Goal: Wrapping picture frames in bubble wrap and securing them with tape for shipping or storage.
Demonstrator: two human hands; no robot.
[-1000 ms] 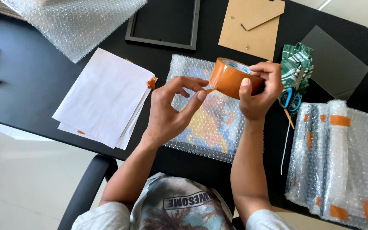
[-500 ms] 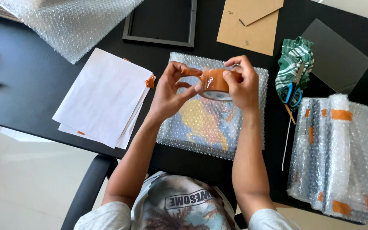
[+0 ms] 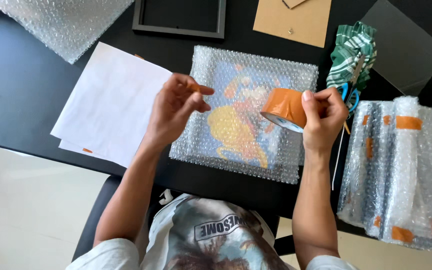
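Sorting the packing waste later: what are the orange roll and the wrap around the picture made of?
The tape roll in the right hand looks like glossy plastic film, smooth with a sheen. The wrap on the picture is clear bubble plastic; its rows of air pockets show.

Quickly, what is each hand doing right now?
Left hand: fingers pinched together, what it holds cannot be told.
Right hand: closed on the orange tape roll.

Glossy orange plastic tape roll (image 3: 285,107); bubble wrap (image 3: 246,112) (clear, bumpy); matt black table (image 3: 21,100).
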